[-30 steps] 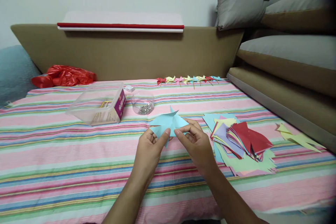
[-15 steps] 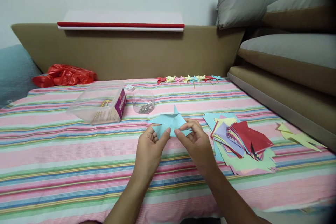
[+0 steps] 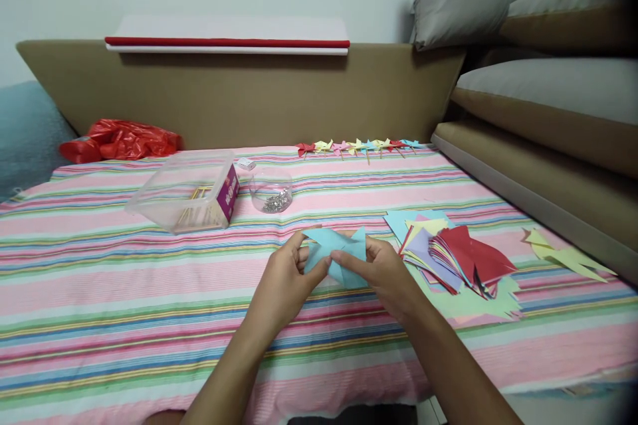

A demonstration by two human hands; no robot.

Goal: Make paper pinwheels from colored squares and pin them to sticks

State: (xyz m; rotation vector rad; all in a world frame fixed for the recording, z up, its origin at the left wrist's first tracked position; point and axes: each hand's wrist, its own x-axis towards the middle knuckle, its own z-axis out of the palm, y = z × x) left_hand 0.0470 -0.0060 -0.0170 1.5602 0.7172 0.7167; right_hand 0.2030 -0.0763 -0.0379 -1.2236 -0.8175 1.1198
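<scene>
A light blue paper pinwheel (image 3: 349,273) with folded-in points is held up between both hands, above the striped cloth. My left hand (image 3: 289,273) grips its left side, thumb in front and fingers curled behind. My right hand (image 3: 381,272) grips the right side, its thumb pressed near the middle beside the left thumb. Fingers behind the paper are partly hidden. Just beyond the hands stands a clear round container (image 3: 272,194) with small silvery pieces inside. To the right lies a pile of coloured paper (image 3: 476,252), with dark-handled scissors (image 3: 479,284) partly showing on it.
A clear plastic box (image 3: 164,192) with thin wooden sticks stands at left. Several finished pinwheels (image 3: 340,147) lie in a row at the back. Yellow paper scraps (image 3: 558,254) lie at right, near stacked cushions (image 3: 543,139). A red plastic bag (image 3: 129,139) rests back left.
The blue paper has turned in the hands, and its upright point is now folded in. Both thumbs have moved closer together over its middle.
</scene>
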